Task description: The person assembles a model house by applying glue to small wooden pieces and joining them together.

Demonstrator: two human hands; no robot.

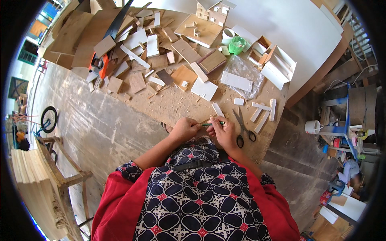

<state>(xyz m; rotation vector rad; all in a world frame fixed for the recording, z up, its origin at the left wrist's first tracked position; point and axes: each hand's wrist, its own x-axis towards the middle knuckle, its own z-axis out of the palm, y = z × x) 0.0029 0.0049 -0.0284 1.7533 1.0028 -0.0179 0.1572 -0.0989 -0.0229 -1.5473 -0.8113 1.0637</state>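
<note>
Close to the table's near edge, my left hand and my right hand almost meet. A thin green pencil runs between them. My right hand is closed round it, with the thumb pressed on the fingers. The fingertips of my left hand pinch its other end. Just beyond the right hand lies a short white-faced wood strip. Scissors with black handles rest to the right, blades partly spread and pointing away from me.
Wood offcuts and an orange-handled saw cover the table's far left. A small wooden house model, a white cup, green plastic and a white-sided box stand farther back. Narrow strips lie right.
</note>
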